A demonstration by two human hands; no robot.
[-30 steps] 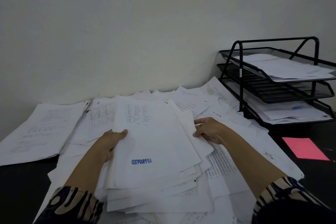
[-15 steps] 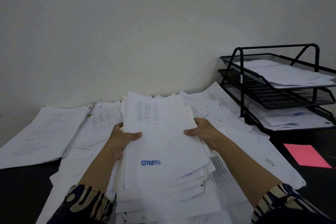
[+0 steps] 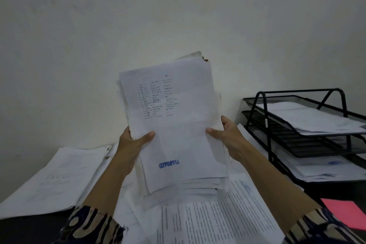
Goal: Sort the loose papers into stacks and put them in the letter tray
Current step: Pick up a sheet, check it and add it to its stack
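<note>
Right in the middle of the view, a thick stack of papers (image 3: 174, 125) is held upright off the table, its bottom edge hanging just above the loose sheets (image 3: 213, 222) spread out below. The left hand (image 3: 131, 140) grips the stack's left edge, thumb pressed across the front page and the other fingers hidden behind. The right hand (image 3: 227, 134) grips the right edge the same way, thumb on the front. The top page has a few columns of small print up high and a blue "APPROVED" stamp (image 3: 169, 163) lower down, which reads mirrored and upside down. Edges of the stack aren't lined up, some sheets stick out at the top and bottom.

Over on the right, a black mesh letter tray (image 3: 297, 140) sits against the wall, with paper in the top and bottom levels; the middle one looks bare from here. A pink sheet (image 3: 344, 214) lies on the dark table (image 3: 29, 230) in front of the tray. On the left there's another neat pile of pages (image 3: 55, 178) lying flat.
</note>
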